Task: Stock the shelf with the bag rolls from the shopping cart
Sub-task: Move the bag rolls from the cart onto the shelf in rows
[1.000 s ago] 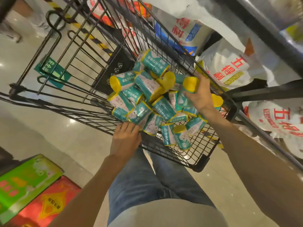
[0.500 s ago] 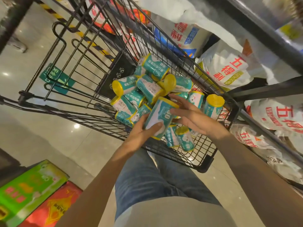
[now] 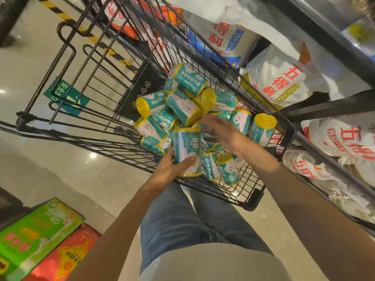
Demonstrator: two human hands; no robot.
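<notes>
Teal roll (image 3: 187,152) marked "80"

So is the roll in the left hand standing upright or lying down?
Roughly upright. The left hand grips the roll near its bottom, its yellow-rimmed end pointing up, above the cart.

The bag rolls (image 3: 182,110) are short cylinders wrapped in teal and white labels with yellow ends. They lie heaped at all angles in the near end of the cart (image 3: 251,201), a black wire basket. One roll (image 3: 187,147) is held upright above the heap, its label showing "80", its yellow rim on top. Another (image 3: 262,129) stands tilted against the cart's right wall. The shelf (image 3: 332,107) is a dark metal frame right of the cart.
</notes>
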